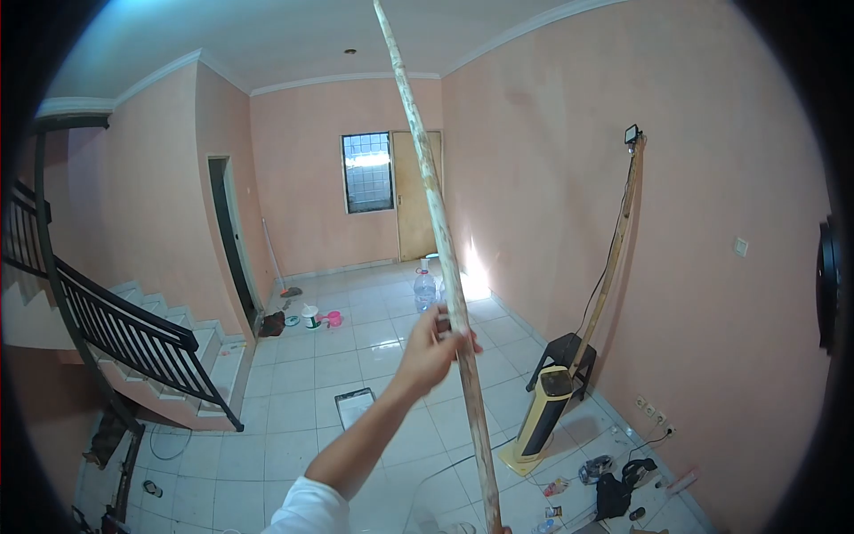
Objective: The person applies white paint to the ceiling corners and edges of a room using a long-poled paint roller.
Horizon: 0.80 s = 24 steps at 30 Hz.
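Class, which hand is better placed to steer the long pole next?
Left, probably: the left hand is closed round the pole midway, arm outstretched. The right hand barely shows at the bottom edge, grip unclear.

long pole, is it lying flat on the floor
No, the long pole stands nearly upright, gripped by the left hand and reaching toward the ceiling.
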{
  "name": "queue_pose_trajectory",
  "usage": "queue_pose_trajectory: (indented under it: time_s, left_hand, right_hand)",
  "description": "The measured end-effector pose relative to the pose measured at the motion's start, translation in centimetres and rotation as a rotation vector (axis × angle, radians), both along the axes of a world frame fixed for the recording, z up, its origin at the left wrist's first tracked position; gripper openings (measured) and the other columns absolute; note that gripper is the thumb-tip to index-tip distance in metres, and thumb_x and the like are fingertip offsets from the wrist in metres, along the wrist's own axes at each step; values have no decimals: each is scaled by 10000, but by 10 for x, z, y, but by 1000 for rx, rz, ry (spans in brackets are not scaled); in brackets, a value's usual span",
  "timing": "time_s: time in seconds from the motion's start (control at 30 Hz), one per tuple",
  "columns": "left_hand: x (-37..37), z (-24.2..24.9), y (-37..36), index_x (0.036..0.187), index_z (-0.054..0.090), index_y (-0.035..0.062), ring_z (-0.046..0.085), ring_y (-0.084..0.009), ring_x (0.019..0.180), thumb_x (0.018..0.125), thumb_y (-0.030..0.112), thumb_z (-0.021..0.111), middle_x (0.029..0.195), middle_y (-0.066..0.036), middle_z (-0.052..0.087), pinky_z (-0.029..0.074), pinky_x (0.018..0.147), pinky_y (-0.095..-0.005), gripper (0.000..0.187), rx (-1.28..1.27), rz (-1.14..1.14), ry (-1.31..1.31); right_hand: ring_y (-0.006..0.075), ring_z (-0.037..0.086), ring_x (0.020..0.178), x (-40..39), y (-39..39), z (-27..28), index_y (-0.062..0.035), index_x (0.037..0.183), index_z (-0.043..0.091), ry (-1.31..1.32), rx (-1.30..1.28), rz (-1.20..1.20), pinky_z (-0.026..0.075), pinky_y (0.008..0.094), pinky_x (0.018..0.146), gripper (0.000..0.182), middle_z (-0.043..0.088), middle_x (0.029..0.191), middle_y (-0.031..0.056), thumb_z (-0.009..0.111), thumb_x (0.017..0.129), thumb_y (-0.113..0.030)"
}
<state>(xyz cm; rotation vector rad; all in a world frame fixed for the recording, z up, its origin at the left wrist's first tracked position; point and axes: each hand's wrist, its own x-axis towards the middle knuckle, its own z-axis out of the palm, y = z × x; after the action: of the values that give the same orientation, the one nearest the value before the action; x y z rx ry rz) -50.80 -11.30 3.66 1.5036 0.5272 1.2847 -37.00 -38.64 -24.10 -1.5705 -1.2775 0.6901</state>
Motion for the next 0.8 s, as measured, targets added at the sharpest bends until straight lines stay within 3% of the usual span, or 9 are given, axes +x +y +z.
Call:
queue_pose_trajectory:
  time_s: [0.07,0.13,0.27,0.37,0.57,0.8]
  left_hand:
    - [-10,19,57,1200,465,-28,689,-252,831,916,57,550,905,-125,647,574,728,-392,309,45,48,-7]
    - [-23,41,114,1164,501,-32,687,-244,815,912,53,543,885,-126,651,573,723,-389,270,52,88,40]
    - [-47,89,238,1058,547,-45,687,-243,795,905,36,504,860,-138,647,572,700,-393,178,106,168,154]
    - [-63,120,302,1013,551,-55,689,-251,793,892,14,481,849,-148,638,580,695,-393,156,105,235,85]
    - [-82,147,370,1007,546,-93,693,-260,771,899,18,478,851,-169,631,596,692,-377,169,53,301,46]
    - [-71,136,343,991,550,-96,693,-267,734,894,19,492,824,-182,647,593,668,-389,161,90,311,130]
  right_hand:
    - [392,618,680,-18,45,62,-40,955,569,-5,-84,-48,480,450,603,142,611,733,223,598,838,-116]
    - [443,638,717,-16,104,53,-25,994,544,-106,176,47,513,484,594,229,619,692,217,644,799,-89]
    - [422,652,721,-45,208,111,-9,952,546,-155,287,8,503,451,630,212,616,703,208,648,796,-109]
    - [430,651,732,-69,269,155,-4,959,543,-157,264,34,504,455,643,210,618,710,214,632,798,-107]
    - [422,644,714,-91,343,177,-2,947,533,-139,244,73,503,435,639,203,614,712,212,628,802,-107]
    - [385,653,686,-76,322,159,0,934,535,-87,276,91,494,423,617,199,606,691,195,637,802,-109]
